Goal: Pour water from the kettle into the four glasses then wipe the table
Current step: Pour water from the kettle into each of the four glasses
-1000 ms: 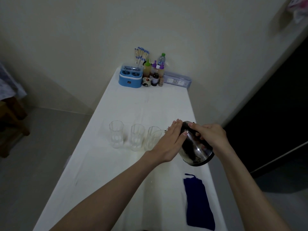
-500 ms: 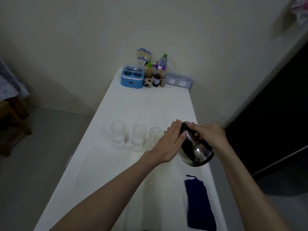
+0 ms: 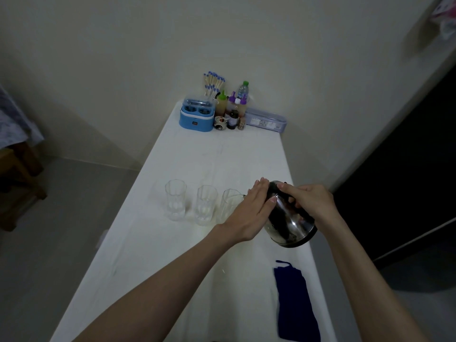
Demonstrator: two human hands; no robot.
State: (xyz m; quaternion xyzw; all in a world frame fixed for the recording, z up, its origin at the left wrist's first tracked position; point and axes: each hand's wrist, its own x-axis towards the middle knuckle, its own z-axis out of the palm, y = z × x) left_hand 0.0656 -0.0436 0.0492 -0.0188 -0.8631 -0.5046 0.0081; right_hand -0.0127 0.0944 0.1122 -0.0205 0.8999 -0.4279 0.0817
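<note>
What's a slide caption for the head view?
Right hand tilts the shiny steel kettle toward clear drinking glasses on the white table, left hand steadying it.

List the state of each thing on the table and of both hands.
kettle: lifted, tilted toward glasses
left hand: flat against kettle's side
right hand: gripping kettle handle
three visible glasses: upright in a row; water level unclear
blue cloth: lying flat, untouched
table: covered in white

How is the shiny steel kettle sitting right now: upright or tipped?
Tipped. The shiny steel kettle is off the table, its dark base facing right and down, top leaning toward the clear glasses, right hand on the handle.
</note>
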